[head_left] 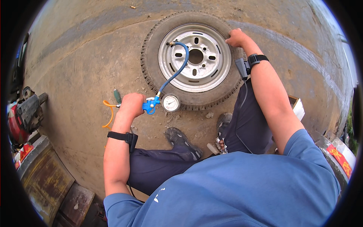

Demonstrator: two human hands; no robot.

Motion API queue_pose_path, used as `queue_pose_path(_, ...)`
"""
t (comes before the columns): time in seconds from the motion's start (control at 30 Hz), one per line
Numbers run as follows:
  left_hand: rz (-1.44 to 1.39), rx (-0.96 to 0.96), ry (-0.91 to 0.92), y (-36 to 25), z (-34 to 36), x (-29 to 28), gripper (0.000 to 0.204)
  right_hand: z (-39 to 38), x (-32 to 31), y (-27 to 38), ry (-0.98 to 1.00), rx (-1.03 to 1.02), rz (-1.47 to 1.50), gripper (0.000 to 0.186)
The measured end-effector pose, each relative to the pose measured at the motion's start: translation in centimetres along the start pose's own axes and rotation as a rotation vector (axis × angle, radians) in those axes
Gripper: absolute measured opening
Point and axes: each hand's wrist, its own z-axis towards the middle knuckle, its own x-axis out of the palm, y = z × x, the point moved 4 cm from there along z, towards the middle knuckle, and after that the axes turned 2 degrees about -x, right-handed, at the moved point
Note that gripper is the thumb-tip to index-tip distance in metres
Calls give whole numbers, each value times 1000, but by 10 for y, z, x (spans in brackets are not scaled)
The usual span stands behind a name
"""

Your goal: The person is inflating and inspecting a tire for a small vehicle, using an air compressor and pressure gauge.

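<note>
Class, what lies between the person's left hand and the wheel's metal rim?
The head view shows a blue air gun in the left hand, a round gauge beside it, then a blue hose crossing over the tyre to the metal rim.

A head-worn fisheye camera looks steeply down from close above the wearer's shirt (234,185), facing a wheel (210,69) farther off on the ground (83,72).

"What's underfoot?"

"Brown, dusty ground (79,79), with a pale grey streak (298,47) curving across at two o'clock."

"And the edges?"

"A scuffed, rust-stained panel (49,178) at eight o'clock; a red strip (340,160) with yellow markings at four; greenery (352,142) between three and four."

"The light?"

"Soft daylight, with pale sky (332,17) showing at the two o'clock rim."
</note>
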Motion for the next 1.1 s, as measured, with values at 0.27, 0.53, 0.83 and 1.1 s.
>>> queue_pose_path(0.27,-3,23,-17,0,2,1,17,-1,4,-9,-85,11,111,58)
queue_pose_path(0.53,-2,18,-22,5,9,9,25,-2,1,-12,-85,3,72,63)
queue_pose_path(0.83,8,16,-14,4,5,7,25,0,3,-7,-114,-24,36,59)
queue_pose_path(1.1,28,12,15,4,10,10,22,4,4,-13,-130,-24,51,60)
